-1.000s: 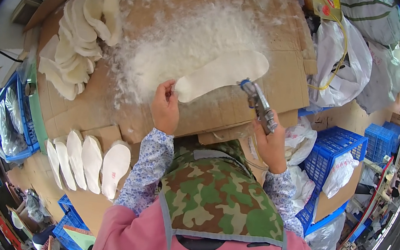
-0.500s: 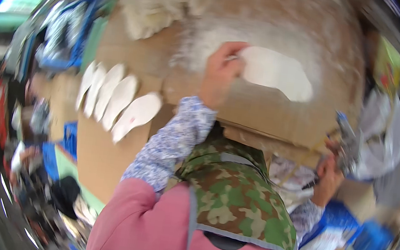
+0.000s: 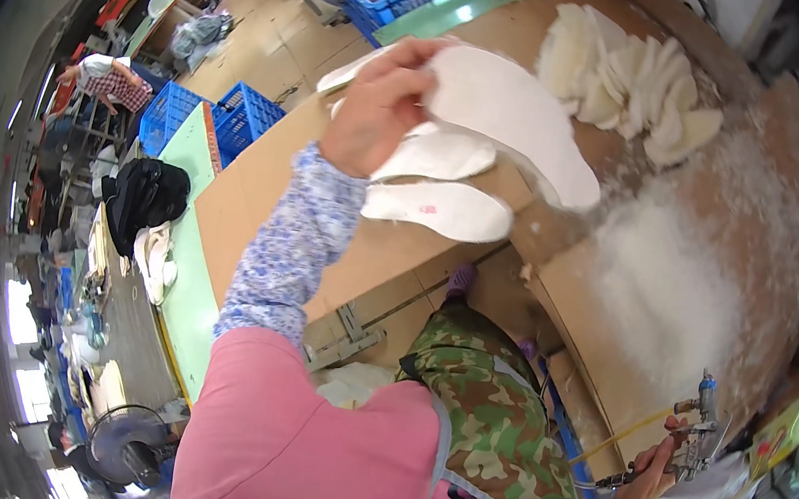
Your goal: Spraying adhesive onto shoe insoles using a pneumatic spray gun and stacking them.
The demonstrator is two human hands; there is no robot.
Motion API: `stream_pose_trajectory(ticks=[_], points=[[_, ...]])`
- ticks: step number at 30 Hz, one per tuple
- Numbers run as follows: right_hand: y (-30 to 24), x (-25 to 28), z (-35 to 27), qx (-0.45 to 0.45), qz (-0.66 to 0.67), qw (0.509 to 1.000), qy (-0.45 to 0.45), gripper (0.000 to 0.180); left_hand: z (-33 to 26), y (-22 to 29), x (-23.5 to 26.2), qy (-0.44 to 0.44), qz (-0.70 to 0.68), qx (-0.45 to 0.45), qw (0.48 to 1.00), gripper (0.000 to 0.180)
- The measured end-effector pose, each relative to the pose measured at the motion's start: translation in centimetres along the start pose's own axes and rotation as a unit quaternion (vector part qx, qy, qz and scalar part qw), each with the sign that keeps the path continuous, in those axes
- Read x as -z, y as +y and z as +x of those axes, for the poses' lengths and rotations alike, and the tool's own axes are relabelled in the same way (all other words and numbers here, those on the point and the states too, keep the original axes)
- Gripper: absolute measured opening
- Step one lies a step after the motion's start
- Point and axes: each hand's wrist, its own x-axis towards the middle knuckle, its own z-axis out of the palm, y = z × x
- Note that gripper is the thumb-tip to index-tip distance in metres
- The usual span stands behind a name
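**White insole held up over the cardboard bench**

Nearest, low at the right, the right hand (image 3: 644, 474) is closed around a metal spray gun (image 3: 697, 445) with a yellow hose, beside the bench's near edge. Further out, the left hand (image 3: 378, 105) pinches one end of a white insole (image 3: 508, 117), lifted above two more insoles (image 3: 436, 204) lying on the cardboard bench (image 3: 255, 200). At the far edge sits a pile of insoles (image 3: 624, 77).

Left hand (image 3: 377, 110) covering the near end of the white insole (image 3: 512, 123). Right hand (image 3: 652, 475) partly masked by the spray gun (image 3: 697, 440); grip unclear. Far pile of insoles (image 3: 633, 83) too blurred to count. Distant person (image 3: 104, 79) at left too small to make out.
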Motion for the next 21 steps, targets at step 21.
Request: stream_pose_trajectory(ticks=[21], points=[[-4.9, -20.1, -1.7, -0.052, -0.196, 0.975, -0.09, 0.035, -2.4, 10.5, 38.5, 0.299, 0.058, -0.032, 0.952, 0.038]])
